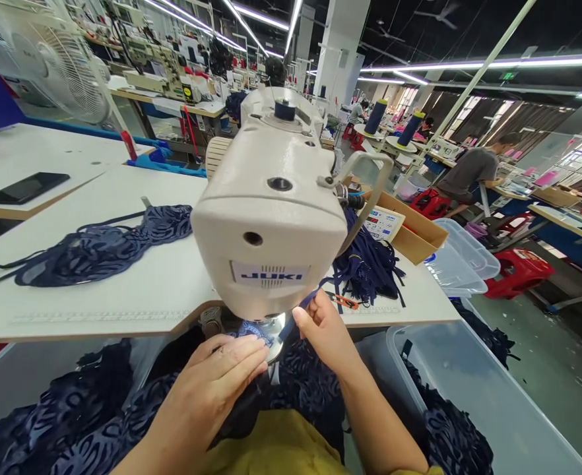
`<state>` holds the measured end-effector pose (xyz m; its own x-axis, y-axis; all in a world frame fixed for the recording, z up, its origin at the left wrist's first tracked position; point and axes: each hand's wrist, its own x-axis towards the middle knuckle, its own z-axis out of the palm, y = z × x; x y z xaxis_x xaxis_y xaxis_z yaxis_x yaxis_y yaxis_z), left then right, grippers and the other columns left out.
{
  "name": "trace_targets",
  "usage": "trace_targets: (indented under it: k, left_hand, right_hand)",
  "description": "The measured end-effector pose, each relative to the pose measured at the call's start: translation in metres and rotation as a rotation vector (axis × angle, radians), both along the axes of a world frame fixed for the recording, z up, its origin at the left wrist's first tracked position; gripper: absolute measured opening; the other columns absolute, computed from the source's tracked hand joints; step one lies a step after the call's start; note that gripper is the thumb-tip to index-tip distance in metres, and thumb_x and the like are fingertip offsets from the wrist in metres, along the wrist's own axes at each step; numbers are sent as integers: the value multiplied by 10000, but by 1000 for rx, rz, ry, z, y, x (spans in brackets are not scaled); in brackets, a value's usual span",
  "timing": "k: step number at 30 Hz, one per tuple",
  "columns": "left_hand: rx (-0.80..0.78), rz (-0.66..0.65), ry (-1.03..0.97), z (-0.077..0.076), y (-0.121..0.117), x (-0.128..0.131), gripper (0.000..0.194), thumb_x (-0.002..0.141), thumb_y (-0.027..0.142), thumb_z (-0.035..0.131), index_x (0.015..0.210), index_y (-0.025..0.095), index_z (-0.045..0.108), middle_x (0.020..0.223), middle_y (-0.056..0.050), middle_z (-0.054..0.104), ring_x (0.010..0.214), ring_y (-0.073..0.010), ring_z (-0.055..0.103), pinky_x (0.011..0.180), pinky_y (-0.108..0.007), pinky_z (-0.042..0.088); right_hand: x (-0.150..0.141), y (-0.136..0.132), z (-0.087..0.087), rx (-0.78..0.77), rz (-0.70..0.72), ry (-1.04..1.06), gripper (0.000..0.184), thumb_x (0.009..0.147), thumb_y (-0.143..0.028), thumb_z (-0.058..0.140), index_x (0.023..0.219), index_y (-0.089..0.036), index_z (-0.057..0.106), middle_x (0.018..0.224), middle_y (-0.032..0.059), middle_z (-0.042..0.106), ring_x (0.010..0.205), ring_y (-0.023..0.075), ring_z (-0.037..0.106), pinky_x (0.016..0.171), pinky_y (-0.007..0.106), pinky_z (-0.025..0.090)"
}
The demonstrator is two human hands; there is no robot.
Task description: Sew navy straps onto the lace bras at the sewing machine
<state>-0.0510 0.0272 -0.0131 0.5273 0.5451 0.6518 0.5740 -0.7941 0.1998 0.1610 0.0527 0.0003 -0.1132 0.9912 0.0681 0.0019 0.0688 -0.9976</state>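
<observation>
In the head view, our left hand (pixel 226 369) lies with its fingers pressed together on the lace (pixel 255 330) beneath the head of the sewing machine (pixel 271 198), while our right hand (pixel 318 323) pinches a navy strap (pixel 291 324) between thumb and fingers just beside it. We see more straps (pixel 370 264) heaped on the table (pixel 147 307) near our right hand, touching an orange tool (pixel 344 301).

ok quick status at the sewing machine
Left hand flat on blue fabric. Right hand pinching navy strap. Sewing machine overhangs, partly blocking view.
</observation>
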Motion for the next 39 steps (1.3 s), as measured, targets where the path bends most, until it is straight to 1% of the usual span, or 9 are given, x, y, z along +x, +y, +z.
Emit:
trace_targets:
  k: [3,7,10,15,18,22,27,35,39]
  left_hand:
    - [-9,37,-36,-1,2,0,245,925,257,538,1156,289,614,1007,38,746,901,-117,691,823,-251,484]
    - [-132,54,-42,-2,2,-1,243,944,322,503,1162,320,609,1057,48,737,942,-136,695,926,-302,440]
    - [-176,68,-105,-2,2,-1,198,927,303,544,1110,311,619,1038,67,741,892,-117,703,991,-308,404]
    - [-170,40,-55,-4,1,4,269,914,335,570,1178,292,603,1118,24,715,1011,-143,665,1073,-345,341]
    - [-212,27,-44,-6,1,5,323,908,392,563,1204,267,600,1174,-12,685,1095,-171,624,1006,-302,424]
    - [-170,-14,-33,-5,4,2,308,906,378,564,1180,246,614,1152,-18,692,1076,-167,634,972,-263,470]
    - [-177,-15,30,-3,6,-2,334,888,375,595,1199,252,592,1155,-18,695,1073,-172,645,987,-274,472]
    - [-114,-20,50,-6,5,-3,362,892,339,589,1244,258,559,1186,-21,683,1065,-179,656,958,-282,489]
    - [-69,2,6,-18,9,-6,349,880,260,592,1227,259,553,1081,-4,726,941,-154,702,842,-256,543]
  right_hand:
    - [-6,-3,0,28,-15,-71,160,872,-279,549,1023,-233,520,748,-44,494,627,118,447,581,240,374]
    - [-5,-6,1,66,-76,-289,128,858,-233,544,985,-241,533,657,-74,436,586,123,425,576,245,336]
    - [-2,-8,4,57,-82,-330,132,853,-231,546,983,-243,528,662,-76,444,594,127,441,577,243,332]
    - [-7,-7,-2,57,-65,-253,120,847,-245,550,961,-239,515,667,-78,431,591,122,421,586,240,343]
    - [-12,-5,-11,15,-31,-111,117,852,-267,548,953,-228,504,691,-71,432,617,117,415,606,235,356]
    - [-18,-4,-23,-28,-52,12,160,850,-293,560,985,-225,511,706,-63,450,638,120,433,627,237,374]
    - [-25,-5,-31,-17,-118,58,182,846,-289,558,1010,-225,509,724,-54,458,654,124,465,659,249,403]
    - [-30,-8,-29,-4,-192,24,125,839,-250,529,950,-216,482,749,-44,474,636,117,444,640,254,397]
    - [-29,-7,-29,-3,-194,10,122,835,-227,519,952,-215,486,748,-44,475,637,118,445,643,256,398]
